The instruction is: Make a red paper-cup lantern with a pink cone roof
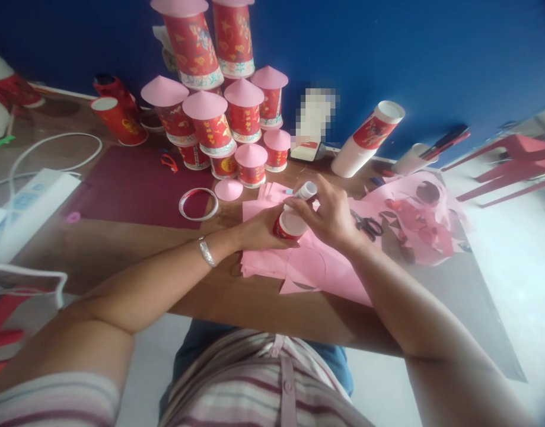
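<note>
My left hand [264, 229] is wrapped round a small red paper cup [293, 226], whose white round end faces up. In my right hand [334, 214] is a white glue stick [307, 190], tilted and close against the cup's rim; its tip is hidden by my fingers. Beneath both hands lie pink paper sheets [265, 259], with a circle outlined on one. A pair of dark scissors [369, 225] rests just right of my right hand. Beyond my left hand are a pink paper cone [229, 190] and a white ring [198, 204].
Red cups with pink cone roofs [210, 127] stand stacked at the back. A phone [314, 127], a leaning stack of cups [365, 139] and a pen cup [415, 159] line the blue wall. Pink scraps [421, 222] cover the right side; a white power strip [36, 207] lies left.
</note>
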### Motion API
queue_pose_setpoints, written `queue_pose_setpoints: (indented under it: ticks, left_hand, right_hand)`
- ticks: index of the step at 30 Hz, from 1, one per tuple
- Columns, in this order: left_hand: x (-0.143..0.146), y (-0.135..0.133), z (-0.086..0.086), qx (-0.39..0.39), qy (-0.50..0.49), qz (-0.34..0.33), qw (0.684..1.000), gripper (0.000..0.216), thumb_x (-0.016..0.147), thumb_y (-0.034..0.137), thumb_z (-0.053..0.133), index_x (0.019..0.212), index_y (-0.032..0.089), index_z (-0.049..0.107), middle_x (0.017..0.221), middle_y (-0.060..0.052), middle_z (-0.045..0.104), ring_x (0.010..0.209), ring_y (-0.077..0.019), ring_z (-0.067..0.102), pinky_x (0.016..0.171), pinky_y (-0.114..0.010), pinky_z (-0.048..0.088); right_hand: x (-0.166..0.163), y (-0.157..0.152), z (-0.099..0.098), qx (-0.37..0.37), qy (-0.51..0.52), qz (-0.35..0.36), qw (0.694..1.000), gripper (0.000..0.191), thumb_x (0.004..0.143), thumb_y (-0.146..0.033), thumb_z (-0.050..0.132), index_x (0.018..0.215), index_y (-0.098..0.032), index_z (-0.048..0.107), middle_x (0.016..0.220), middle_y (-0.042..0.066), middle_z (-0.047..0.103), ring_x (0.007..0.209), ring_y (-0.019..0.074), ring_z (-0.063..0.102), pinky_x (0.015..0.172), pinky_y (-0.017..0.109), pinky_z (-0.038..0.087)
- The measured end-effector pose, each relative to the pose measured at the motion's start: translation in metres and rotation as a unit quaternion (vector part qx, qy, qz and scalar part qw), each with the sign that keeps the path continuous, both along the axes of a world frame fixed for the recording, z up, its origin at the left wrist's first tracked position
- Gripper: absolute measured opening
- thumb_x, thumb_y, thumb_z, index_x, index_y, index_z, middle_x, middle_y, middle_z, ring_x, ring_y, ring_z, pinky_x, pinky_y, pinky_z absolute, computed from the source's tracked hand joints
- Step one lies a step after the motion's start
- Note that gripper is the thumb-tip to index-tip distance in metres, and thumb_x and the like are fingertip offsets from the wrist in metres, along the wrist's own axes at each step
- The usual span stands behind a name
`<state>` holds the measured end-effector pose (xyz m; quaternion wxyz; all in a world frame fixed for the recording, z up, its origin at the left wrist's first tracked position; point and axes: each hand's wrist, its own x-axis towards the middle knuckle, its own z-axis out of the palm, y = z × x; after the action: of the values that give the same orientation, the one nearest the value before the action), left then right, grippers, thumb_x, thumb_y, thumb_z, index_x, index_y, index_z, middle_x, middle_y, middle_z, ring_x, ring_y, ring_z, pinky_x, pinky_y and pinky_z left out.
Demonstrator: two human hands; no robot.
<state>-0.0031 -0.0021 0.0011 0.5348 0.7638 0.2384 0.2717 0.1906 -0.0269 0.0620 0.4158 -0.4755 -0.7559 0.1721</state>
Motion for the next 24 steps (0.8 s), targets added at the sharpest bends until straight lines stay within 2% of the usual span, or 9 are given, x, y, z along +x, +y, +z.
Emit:
queue_pose_setpoints:
  ticks: [11, 17, 20, 24]
  left_hand:
    - [0.001, 0.001, 0.002, -0.005, 0.004, -0.002, 1.0, 0.057, 0.082, 0.034, 0.088, 0.132, 0.019, 0.064, 0.129, -0.015, 0.078, 0.122, -0.0336, 0.075, 0.097, -0.051, 0.065]
    - [0.0, 0.001, -0.001, -0.008, 0.028, 0.003, 1.0, 0.058, 0.081, 0.039, 0.089, 0.129, 0.017, 0.064, 0.125, -0.015, 0.079, 0.115, -0.0318, 0.076, 0.093, -0.047, 0.064]
    - [-0.001, -0.001, 0.004, 0.002, 0.049, 0.02, 0.999, 0.058, 0.079, 0.038, 0.09, 0.126, 0.018, 0.063, 0.121, -0.012, 0.079, 0.109, -0.0299, 0.076, 0.093, -0.047, 0.063]
    - [-0.001, -0.002, 0.01, 0.035, 0.062, 0.022, 0.997, 0.046, 0.079, 0.035, 0.089, 0.113, 0.019, 0.062, 0.111, -0.007, 0.078, 0.103, -0.0269, 0.074, 0.093, -0.045, 0.062]
  right_hand:
    - [-0.004, 0.004, 0.004, 0.01, -0.015, 0.017, 1.0, 0.036, 0.101, -0.057, 0.07, 0.089, -0.025, 0.059, 0.076, -0.001, 0.063, 0.067, 0.0161, 0.055, 0.066, 0.033, 0.041]
    - [-0.006, 0.007, 0.002, 0.009, -0.01, 0.014, 1.0, 0.03, 0.099, -0.05, 0.074, 0.088, -0.025, 0.061, 0.08, 0.0, 0.065, 0.068, 0.0158, 0.054, 0.066, 0.034, 0.041]
    - [-0.002, 0.007, 0.003, 0.016, 0.016, -0.015, 1.0, 0.029, 0.098, -0.051, 0.075, 0.087, -0.026, 0.062, 0.077, -0.001, 0.063, 0.067, 0.0162, 0.055, 0.066, 0.035, 0.044]
    - [0.007, 0.003, 0.008, 0.024, 0.045, -0.051, 0.997, 0.03, 0.096, -0.053, 0.076, 0.086, -0.027, 0.064, 0.073, -0.002, 0.062, 0.065, 0.0161, 0.054, 0.065, 0.035, 0.045]
